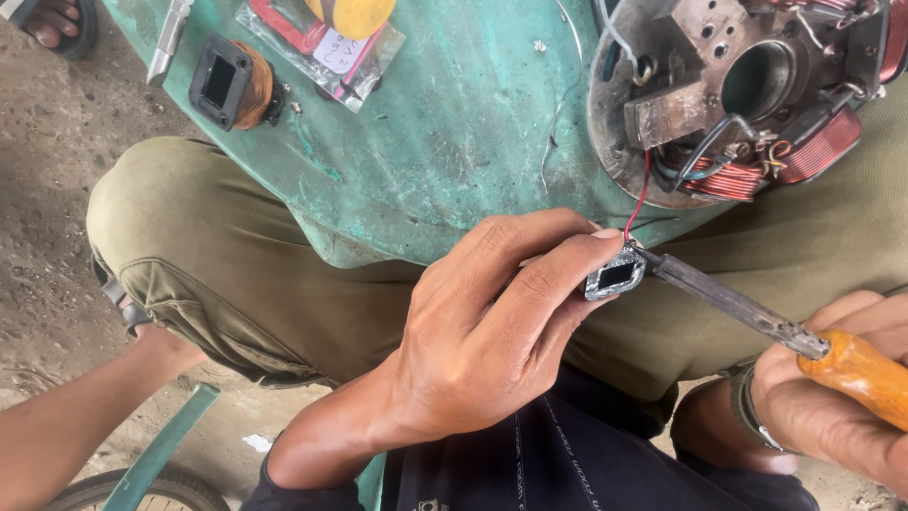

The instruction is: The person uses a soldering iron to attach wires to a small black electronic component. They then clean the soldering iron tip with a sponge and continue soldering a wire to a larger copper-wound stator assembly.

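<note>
Orange wood shows nearest the camera: the handle of a soldering iron, wrapped in the person's right hand at the lower right. The fingers are closed firmly round the handle, and the dark metal shaft runs up and left from it.

The left hand lies just beyond, its fingers curled almost shut, with the thumb and fingertips pinching a small coil wrapped in silvery tape with a dark rectangular window in its middle. The tip of the iron touches the coil's upper right corner, just where a thin red wire arrives.

Doing this well would seem to call for a steady pinch, with the fingertips kept on the coil's far side from the hot tip, and for the iron to rest on the wire end alone rather than on the tape.

Farther off, the red wire climbs to a round metal stator plate carrying copper windings, which sits on a worn green metal surface across the person's lap. At the surface's far left lies a second coil, black-framed and brown-wound, beside a clear plastic packet.
</note>
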